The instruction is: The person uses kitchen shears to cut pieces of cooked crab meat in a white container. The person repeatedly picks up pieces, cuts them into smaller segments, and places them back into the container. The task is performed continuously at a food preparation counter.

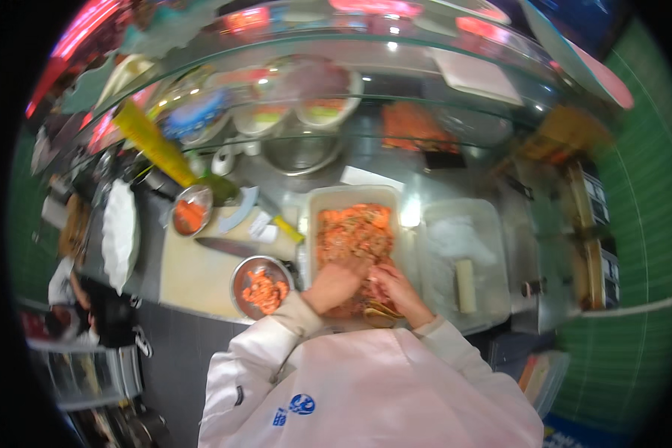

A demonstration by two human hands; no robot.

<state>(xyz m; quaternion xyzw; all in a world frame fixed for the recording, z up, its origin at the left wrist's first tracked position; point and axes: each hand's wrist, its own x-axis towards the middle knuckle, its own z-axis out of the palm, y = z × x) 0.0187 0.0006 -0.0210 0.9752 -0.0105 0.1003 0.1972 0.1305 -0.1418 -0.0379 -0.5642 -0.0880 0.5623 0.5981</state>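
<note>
A rectangular pale plastic tub [312, 224] full of orange-red shellfish [355, 229], too blurred to name more closely, stands right in front of me. My left hand [339, 284] reaches over its near half, with the fingers down among the pieces. Close beside it, my right hand [396, 288] is bent inward, its fingertips near reddish bits. Blur hides whether either hand grips a piece. Golden curved utensils or rims [382, 315] show below my right hand. Left of the tub, a round metal bowl [236, 280] holds small orange pieces [264, 292].
A kitchen knife [224, 245] and a yellow-handled tool [287, 228] lie on the cutting board [193, 280]. A smaller metal bowl [191, 210] contains orange pieces. To the right stands a translucent tub [493, 241]. Glass shelving [369, 99] spans the back. A person [67, 297] is at far left.
</note>
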